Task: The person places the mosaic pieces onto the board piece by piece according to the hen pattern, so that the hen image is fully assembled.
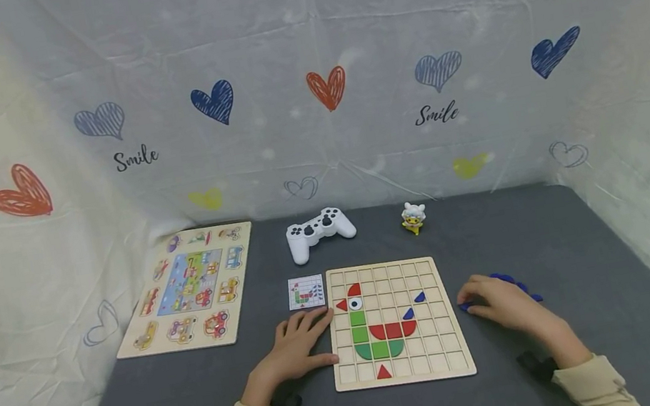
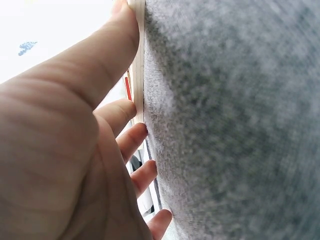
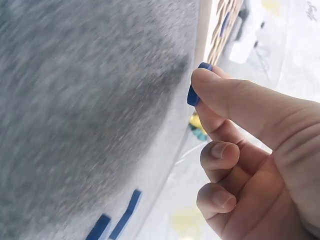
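A square wooden grid board [image 1: 438,361] lies on the table, bearing red, green and blue pieces laid out as a bird. My left hand [image 1: 295,345] touches the board's left edge with spread, fairly straight fingers; in the left wrist view the thumb [image 2: 107,42] rests along that edge. Right of the board, my right hand [image 1: 502,301] pinches a blue piece [image 3: 192,95] between thumb and forefinger, its other fingers curled. More blue pieces [image 1: 511,279] lie on the table beyond the right hand, partly hidden by it. Two blue pieces [image 1: 420,297] sit on the board's right half.
A small picture card [image 1: 305,292] showing a bird pattern lies at the board's upper left. Behind stand a white game controller [image 1: 320,231] and a small figurine [image 1: 413,217]. A wooden vehicle puzzle [image 1: 189,285] lies at the left. Heart-printed sheeting [image 1: 375,114] surrounds the dark tabletop.
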Available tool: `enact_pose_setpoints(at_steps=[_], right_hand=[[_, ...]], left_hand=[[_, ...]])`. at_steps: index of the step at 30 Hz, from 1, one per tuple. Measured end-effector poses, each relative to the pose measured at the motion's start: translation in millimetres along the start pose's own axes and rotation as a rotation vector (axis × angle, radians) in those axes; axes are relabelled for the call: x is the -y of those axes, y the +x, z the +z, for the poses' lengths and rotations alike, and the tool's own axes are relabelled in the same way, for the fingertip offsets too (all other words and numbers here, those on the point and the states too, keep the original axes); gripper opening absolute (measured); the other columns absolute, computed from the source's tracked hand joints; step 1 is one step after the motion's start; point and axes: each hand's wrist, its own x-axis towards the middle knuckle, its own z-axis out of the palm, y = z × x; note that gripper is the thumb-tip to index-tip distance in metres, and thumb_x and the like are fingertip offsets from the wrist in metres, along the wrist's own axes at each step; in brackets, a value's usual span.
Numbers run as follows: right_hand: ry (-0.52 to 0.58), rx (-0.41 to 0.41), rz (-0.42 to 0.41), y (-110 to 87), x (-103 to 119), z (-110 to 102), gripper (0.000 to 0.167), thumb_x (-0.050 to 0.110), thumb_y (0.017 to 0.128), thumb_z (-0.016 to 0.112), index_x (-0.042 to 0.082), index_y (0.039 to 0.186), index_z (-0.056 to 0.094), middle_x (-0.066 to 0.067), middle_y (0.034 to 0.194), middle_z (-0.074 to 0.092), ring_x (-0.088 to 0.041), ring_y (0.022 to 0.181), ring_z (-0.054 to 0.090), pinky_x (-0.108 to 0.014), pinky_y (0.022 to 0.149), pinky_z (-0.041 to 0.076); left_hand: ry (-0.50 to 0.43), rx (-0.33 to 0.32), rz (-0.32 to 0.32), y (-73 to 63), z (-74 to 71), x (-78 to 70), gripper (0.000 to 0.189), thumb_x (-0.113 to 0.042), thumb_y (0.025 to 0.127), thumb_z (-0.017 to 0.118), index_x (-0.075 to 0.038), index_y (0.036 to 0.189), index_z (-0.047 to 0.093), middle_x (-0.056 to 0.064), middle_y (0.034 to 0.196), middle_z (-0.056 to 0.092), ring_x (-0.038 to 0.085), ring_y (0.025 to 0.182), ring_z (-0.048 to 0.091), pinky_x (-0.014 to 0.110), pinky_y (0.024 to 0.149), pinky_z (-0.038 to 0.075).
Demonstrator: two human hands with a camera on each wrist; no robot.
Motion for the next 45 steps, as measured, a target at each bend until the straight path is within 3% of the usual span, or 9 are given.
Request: enact_pose_setpoints(at_steps=[13, 26, 35, 45], right_hand=[[0.024, 0.042, -0.037, 17.7, 20, 9, 0.014, 0.010, 0.079, 0.072, 0.018, 0.090, 0.067, 0.008, 0.088, 0.057, -0.008, 0.078, 0.057, -0.027, 0.066, 0.047], [0.098, 0.051, -0.100, 30.9, 37, 15, 0.015, 0.007, 0.079, 0.072, 0.017, 0.090, 0.068, 0.005, 0.090, 0.060, -0.011, 0.077, 0.058, -0.026, 0.064, 0.046], [0.091, 0.064, -0.153, 39.4, 40, 20, 0.016, 0.005, 0.080, 0.070, 0.016, 0.092, 0.070, 0.005, 0.089, 0.060, -0.013, 0.078, 0.060, -0.028, 0.065, 0.047], [0.081, 0.066, -0.143, 40.7, 38, 23, 0.018, 0.004, 0.080, 0.068, 0.019, 0.091, 0.071, 0.005, 0.089, 0.061, -0.007, 0.073, 0.057, -0.025, 0.064, 0.045]], left_hand=[[-0.001, 0.004, -0.006, -0.3, -1.8, -0.7, 0.079, -0.053, 0.083, 0.060, -0.018, 0.147, 0.030, 0.005, 0.147, 0.030, 0.035, 0.130, 0.026, 0.061, 0.100, 0.019], [-0.003, -0.002, -0.004, -0.4, -0.8, -0.6, 0.078, -0.053, 0.083, 0.060, -0.018, 0.147, 0.031, 0.005, 0.147, 0.030, 0.034, 0.130, 0.027, 0.060, 0.099, 0.019], [0.002, 0.000, -0.008, 0.1, 0.1, -0.5, 0.079, -0.054, 0.083, 0.059, -0.018, 0.147, 0.030, 0.005, 0.147, 0.030, 0.034, 0.130, 0.026, 0.059, 0.100, 0.019], [0.001, -0.001, -0.009, 0.4, -0.2, -0.5, 0.078, -0.053, 0.083, 0.060, -0.019, 0.147, 0.030, 0.004, 0.147, 0.030, 0.034, 0.130, 0.026, 0.059, 0.100, 0.019]])
